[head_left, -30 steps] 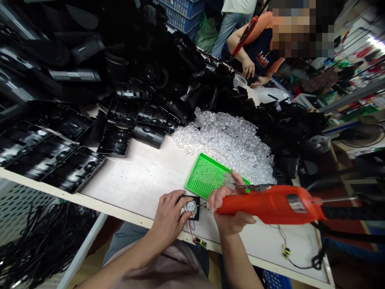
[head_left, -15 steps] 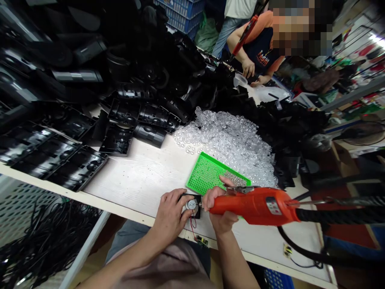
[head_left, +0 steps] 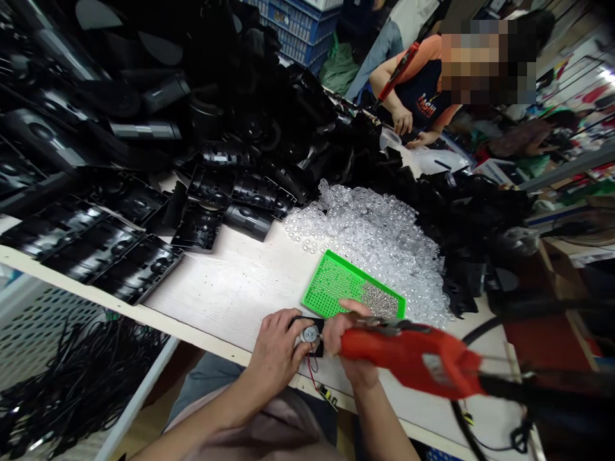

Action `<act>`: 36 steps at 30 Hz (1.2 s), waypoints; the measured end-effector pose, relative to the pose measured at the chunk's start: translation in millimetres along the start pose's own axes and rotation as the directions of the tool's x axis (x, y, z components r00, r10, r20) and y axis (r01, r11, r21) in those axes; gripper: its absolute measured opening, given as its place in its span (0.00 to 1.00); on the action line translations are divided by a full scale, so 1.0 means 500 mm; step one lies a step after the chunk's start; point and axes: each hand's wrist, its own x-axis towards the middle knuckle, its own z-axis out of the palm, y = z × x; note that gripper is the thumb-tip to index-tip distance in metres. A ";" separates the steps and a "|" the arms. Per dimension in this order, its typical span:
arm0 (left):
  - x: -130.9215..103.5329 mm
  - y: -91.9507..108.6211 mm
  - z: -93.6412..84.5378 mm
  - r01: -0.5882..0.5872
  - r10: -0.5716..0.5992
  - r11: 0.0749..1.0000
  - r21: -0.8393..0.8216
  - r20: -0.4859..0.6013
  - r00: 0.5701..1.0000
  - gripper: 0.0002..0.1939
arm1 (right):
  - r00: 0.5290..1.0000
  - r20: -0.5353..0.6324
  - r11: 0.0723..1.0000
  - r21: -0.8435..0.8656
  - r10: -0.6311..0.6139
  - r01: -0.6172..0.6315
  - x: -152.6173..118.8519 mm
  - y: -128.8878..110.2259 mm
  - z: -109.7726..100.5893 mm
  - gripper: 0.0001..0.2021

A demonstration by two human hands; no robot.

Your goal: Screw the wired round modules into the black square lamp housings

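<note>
My left hand is closed round a small round silver motor, thumb and fingers pinching its sides. Beneath the motor lies a dark block, partly covered by my fingers. Thin red and dark wires run from the motor down to a small circuit board at the table's front edge. In my right hand is a red electric screwdriver, lying nearly level and blurred, its tip close to the motor's right side. Whether the tip touches the motor I cannot tell. Just beyond both hands sits a green tray holding many small screws.
Clear plastic discs are heaped behind the tray. Black plastic housings cover the table's left and back. Dark cables fill a rack at lower left. Across the table a co-worker handles parts near another red screwdriver.
The red screwdriver has swung, its rear end dropping toward me. My left hand keeps its hold on the motor. The whole view has shifted slightly.
</note>
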 end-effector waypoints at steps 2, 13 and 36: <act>-0.001 0.001 0.000 -0.007 0.007 1.000 0.004 -0.012 1.000 0.12 | 0.989 -0.048 0.984 0.109 -0.138 0.142 0.034 -0.012 -0.001 0.30; -0.003 0.000 0.001 0.000 0.000 1.000 0.003 -0.018 1.000 0.13 | 0.990 -0.069 0.990 -0.072 -0.126 0.121 0.151 0.085 -0.035 0.27; -0.002 -0.003 0.005 -0.018 0.019 1.000 0.023 -0.031 0.999 0.13 | 0.970 -0.213 0.979 0.142 -0.116 0.149 0.001 -0.033 0.011 0.37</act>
